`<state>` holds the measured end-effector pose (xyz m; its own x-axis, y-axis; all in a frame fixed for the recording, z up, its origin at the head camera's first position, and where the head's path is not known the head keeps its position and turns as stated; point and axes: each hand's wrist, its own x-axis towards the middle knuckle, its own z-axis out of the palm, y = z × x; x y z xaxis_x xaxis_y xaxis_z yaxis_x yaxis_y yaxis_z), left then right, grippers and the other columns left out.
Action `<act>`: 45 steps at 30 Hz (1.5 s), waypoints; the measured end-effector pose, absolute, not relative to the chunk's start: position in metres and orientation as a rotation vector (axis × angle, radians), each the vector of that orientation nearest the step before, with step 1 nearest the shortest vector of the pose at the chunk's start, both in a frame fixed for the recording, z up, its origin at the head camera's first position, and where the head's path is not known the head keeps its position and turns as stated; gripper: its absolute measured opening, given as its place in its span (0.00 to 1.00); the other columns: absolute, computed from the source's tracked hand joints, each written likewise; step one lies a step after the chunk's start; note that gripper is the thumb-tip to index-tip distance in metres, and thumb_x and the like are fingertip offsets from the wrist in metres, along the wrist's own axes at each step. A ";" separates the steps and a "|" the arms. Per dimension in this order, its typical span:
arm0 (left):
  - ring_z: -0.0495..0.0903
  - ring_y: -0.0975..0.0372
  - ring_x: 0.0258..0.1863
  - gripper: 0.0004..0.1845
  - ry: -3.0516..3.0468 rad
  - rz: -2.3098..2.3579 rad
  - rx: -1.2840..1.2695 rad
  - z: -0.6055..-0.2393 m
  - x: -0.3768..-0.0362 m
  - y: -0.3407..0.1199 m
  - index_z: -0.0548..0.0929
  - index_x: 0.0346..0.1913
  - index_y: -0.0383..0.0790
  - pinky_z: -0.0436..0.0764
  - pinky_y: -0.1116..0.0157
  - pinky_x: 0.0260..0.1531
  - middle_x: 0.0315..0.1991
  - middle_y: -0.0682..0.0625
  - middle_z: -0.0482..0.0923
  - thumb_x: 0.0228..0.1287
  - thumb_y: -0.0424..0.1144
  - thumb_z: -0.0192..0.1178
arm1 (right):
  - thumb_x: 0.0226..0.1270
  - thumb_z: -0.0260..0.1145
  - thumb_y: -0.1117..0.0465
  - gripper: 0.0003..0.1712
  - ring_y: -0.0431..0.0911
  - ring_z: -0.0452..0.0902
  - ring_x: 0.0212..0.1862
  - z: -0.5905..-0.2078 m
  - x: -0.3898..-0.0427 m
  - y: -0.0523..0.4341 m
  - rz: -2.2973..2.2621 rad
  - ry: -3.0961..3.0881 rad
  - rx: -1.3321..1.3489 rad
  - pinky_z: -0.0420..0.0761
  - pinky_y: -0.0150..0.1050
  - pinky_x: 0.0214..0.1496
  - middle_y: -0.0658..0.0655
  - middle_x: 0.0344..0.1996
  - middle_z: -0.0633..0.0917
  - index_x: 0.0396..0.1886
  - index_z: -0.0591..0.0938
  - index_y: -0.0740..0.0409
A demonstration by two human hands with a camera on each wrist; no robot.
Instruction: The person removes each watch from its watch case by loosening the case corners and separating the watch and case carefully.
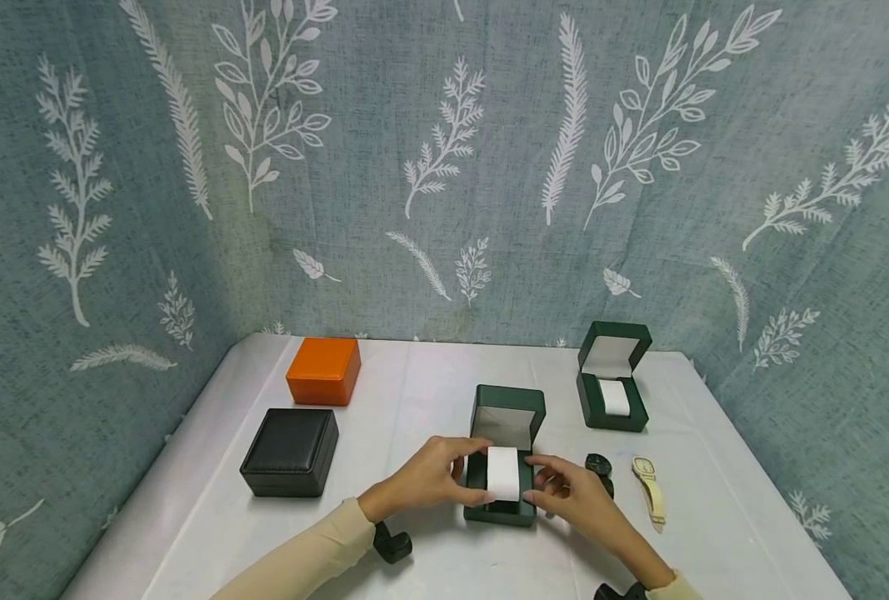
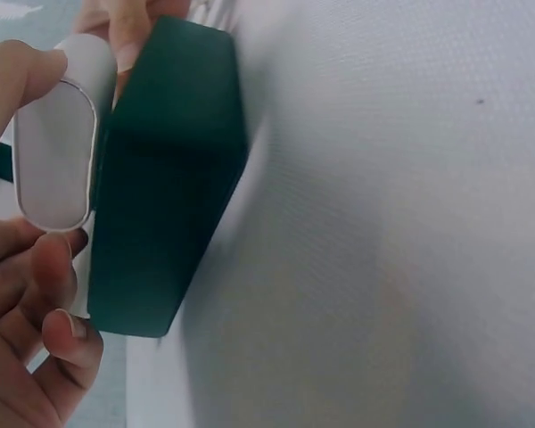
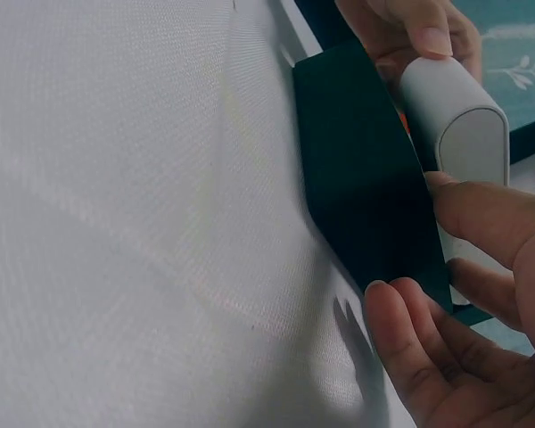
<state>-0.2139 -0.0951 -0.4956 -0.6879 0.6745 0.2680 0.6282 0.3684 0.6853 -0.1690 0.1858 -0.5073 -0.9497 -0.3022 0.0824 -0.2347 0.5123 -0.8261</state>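
Note:
A green watch box (image 1: 500, 512) stands with its lid up on the white-covered table. Its white watch cushion (image 1: 503, 473) sits in the base, with its rounded end (image 2: 55, 156) rising above the box's front wall in the left wrist view. My left hand (image 1: 444, 473) spans the cushion from the left, thumb on its near end and fingers toward the far end. At the box's right side is my right hand (image 1: 567, 490), its thumb at the rim by the cushion and its other fingers curled along the box wall (image 3: 366, 178).
A second open green box (image 1: 615, 419) with a white cushion is behind on the right. A black watch (image 1: 598, 465) and a gold-toned watch (image 1: 648, 487) lie right of my right hand. An orange box (image 1: 322, 375) and a black box (image 1: 290, 454) stand left, both closed.

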 end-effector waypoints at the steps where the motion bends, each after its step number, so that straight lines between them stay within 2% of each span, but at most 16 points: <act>1: 0.73 0.71 0.25 0.37 2.553 1.231 1.218 -0.497 -0.214 -0.095 0.80 0.67 0.43 0.72 0.75 0.22 0.46 0.59 0.84 0.57 0.53 0.78 | 0.62 0.79 0.54 0.30 0.39 0.81 0.33 -0.507 -0.169 0.186 -1.441 2.667 -0.473 0.83 0.34 0.35 0.52 0.39 0.85 0.62 0.82 0.59; 12: 0.73 0.73 0.26 0.35 2.616 1.108 1.244 -0.498 -0.213 -0.093 0.81 0.65 0.46 0.74 0.76 0.24 0.43 0.62 0.82 0.57 0.55 0.77 | 0.63 0.78 0.53 0.29 0.39 0.80 0.34 -0.506 -0.168 0.186 -1.435 2.669 -0.492 0.83 0.34 0.36 0.51 0.38 0.85 0.62 0.83 0.57; 19: 0.74 0.72 0.29 0.34 2.674 1.013 1.351 -0.495 -0.214 -0.092 0.82 0.63 0.41 0.74 0.78 0.27 0.50 0.56 0.84 0.56 0.54 0.77 | 0.64 0.78 0.53 0.30 0.40 0.82 0.33 -0.508 -0.168 0.187 -1.459 2.646 -0.510 0.83 0.35 0.35 0.53 0.39 0.85 0.63 0.82 0.58; 23: 0.76 0.72 0.34 0.36 2.704 0.939 1.364 -0.498 -0.214 -0.091 0.81 0.65 0.40 0.74 0.79 0.32 0.57 0.52 0.84 0.56 0.55 0.76 | 0.64 0.77 0.54 0.30 0.40 0.82 0.33 -0.509 -0.168 0.187 -1.461 2.632 -0.518 0.84 0.35 0.34 0.53 0.38 0.85 0.63 0.81 0.58; 26: 0.76 0.72 0.34 0.37 2.726 0.914 1.345 -0.499 -0.215 -0.090 0.81 0.65 0.41 0.74 0.78 0.33 0.57 0.52 0.83 0.56 0.57 0.76 | 0.65 0.77 0.54 0.30 0.40 0.82 0.33 -0.509 -0.169 0.187 -1.464 2.626 -0.522 0.84 0.35 0.34 0.53 0.38 0.85 0.63 0.81 0.58; 32: 0.72 0.73 0.25 0.39 2.639 1.045 1.226 -0.498 -0.213 -0.091 0.79 0.67 0.40 0.73 0.76 0.25 0.43 0.57 0.83 0.55 0.55 0.78 | 0.64 0.77 0.55 0.30 0.40 0.82 0.32 -0.509 -0.168 0.188 -1.488 2.610 -0.509 0.84 0.35 0.33 0.53 0.38 0.85 0.64 0.81 0.58; 35: 0.72 0.73 0.23 0.41 2.582 1.102 1.177 -0.498 -0.212 -0.092 0.78 0.69 0.40 0.74 0.75 0.24 0.40 0.59 0.82 0.56 0.53 0.79 | 0.64 0.77 0.56 0.30 0.41 0.82 0.33 -0.509 -0.168 0.188 -1.506 2.593 -0.502 0.84 0.35 0.33 0.53 0.38 0.85 0.64 0.81 0.57; 40: 0.73 0.72 0.24 0.40 2.561 1.077 1.174 -0.498 -0.214 -0.091 0.77 0.70 0.43 0.75 0.75 0.25 0.48 0.60 0.82 0.56 0.54 0.78 | 0.64 0.77 0.56 0.29 0.41 0.82 0.33 -0.511 -0.168 0.189 -1.527 2.582 -0.490 0.83 0.35 0.32 0.53 0.37 0.85 0.64 0.81 0.56; 45: 0.75 0.71 0.27 0.39 2.554 1.030 1.194 -0.495 -0.213 -0.092 0.76 0.71 0.41 0.76 0.75 0.29 0.58 0.55 0.81 0.60 0.54 0.75 | 0.64 0.77 0.58 0.30 0.41 0.82 0.33 -0.512 -0.167 0.189 -1.554 2.565 -0.478 0.83 0.35 0.32 0.53 0.38 0.84 0.65 0.80 0.56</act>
